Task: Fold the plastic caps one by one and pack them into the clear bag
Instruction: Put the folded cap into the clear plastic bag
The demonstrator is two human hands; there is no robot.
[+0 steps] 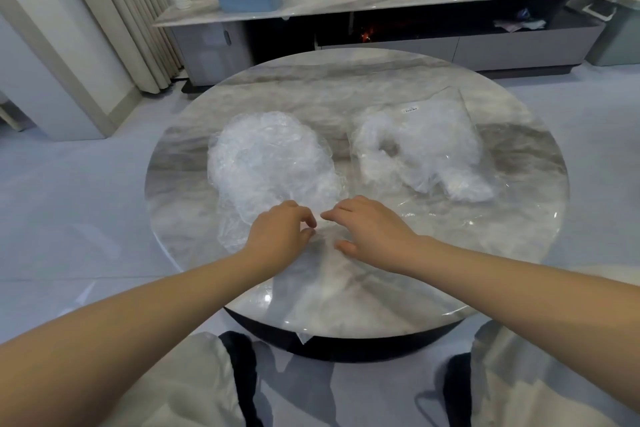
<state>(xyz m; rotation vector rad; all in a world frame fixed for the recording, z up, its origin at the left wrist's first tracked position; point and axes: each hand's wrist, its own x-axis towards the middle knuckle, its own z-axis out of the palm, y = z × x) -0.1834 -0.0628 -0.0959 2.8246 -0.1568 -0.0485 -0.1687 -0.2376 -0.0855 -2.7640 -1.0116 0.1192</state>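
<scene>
Both hands at the near edge of the round marble desk (346,87), left hand (280,236) and right hand (372,230) seemingly pinching one flattened plastic cap (322,253) for folding; unfolded caps (266,163) heaped left, clear bag (426,149) lying right, within reach

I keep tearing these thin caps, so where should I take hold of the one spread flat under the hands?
Probably by its crinkled rim, near where the left hand and right hand already rest on the flat cap. Pinch from above: it lies flat on the table, offering no raised edge.
</scene>
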